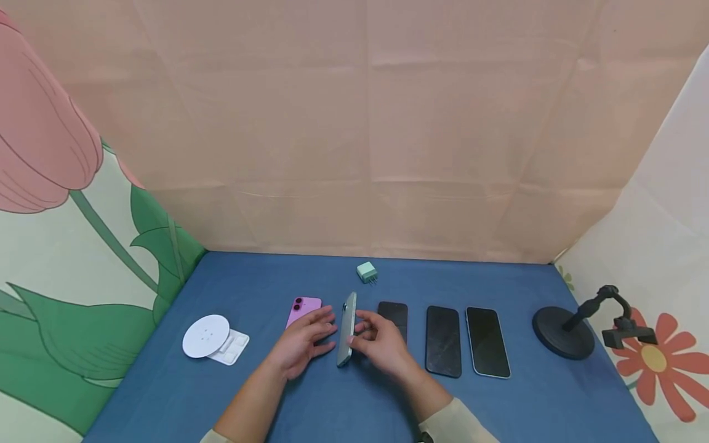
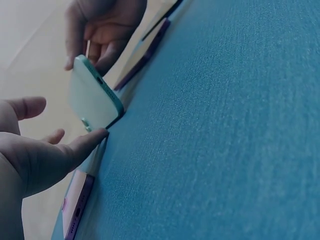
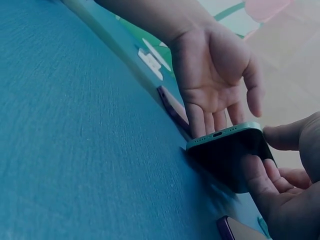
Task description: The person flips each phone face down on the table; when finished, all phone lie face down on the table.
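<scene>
Two bare hands, the left hand point(image 1: 301, 346) open with straight fingers, the right hand's point(image 1: 382, 344) grip pinching its edge, balance a green phone point(image 1: 347, 336) on its long side on the blue bench point(image 1: 354, 406); light, rigid, slick and breakable, best held by its edges

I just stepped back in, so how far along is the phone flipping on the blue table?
Three dark phones lie screen up, which looks done. In hand: the green phone stands on its long edge between the right hand and left hand. Probably left: the pink phone, camera side up.
</scene>
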Motion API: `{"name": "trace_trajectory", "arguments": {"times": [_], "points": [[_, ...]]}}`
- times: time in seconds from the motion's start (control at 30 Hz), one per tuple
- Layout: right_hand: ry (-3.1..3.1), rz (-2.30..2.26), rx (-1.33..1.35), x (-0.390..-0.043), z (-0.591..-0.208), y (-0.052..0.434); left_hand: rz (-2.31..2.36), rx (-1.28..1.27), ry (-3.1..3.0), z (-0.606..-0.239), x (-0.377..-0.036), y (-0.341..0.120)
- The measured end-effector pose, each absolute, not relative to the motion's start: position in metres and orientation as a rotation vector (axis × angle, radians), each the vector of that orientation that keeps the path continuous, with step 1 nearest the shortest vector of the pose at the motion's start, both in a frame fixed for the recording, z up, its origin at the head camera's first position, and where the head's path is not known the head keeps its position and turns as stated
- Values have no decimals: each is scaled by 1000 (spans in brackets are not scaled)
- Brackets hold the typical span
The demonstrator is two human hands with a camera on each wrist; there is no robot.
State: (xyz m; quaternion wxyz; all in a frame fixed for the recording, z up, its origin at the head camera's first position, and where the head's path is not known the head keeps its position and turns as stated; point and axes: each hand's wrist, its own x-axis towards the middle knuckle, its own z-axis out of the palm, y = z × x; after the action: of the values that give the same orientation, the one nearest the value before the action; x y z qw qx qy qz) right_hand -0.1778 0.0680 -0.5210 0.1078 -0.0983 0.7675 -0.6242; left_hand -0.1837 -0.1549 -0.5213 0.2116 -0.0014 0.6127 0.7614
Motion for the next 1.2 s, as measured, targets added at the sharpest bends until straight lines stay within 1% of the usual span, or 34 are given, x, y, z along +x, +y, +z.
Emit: {"name": "trace_trajectory", "arguments": {"times": [0.43, 0.77, 1.2], "points": [[2121, -1962, -256, -176, -523, 76, 2105, 25, 1697, -520, -184, -152], [2145, -1904, -239, -175, -530, 82, 2102, -1, 1700, -520, -182, -152], [2163, -1900, -286, -174, -530, 76, 2096, -4, 1739, -519, -181, -159]]}}
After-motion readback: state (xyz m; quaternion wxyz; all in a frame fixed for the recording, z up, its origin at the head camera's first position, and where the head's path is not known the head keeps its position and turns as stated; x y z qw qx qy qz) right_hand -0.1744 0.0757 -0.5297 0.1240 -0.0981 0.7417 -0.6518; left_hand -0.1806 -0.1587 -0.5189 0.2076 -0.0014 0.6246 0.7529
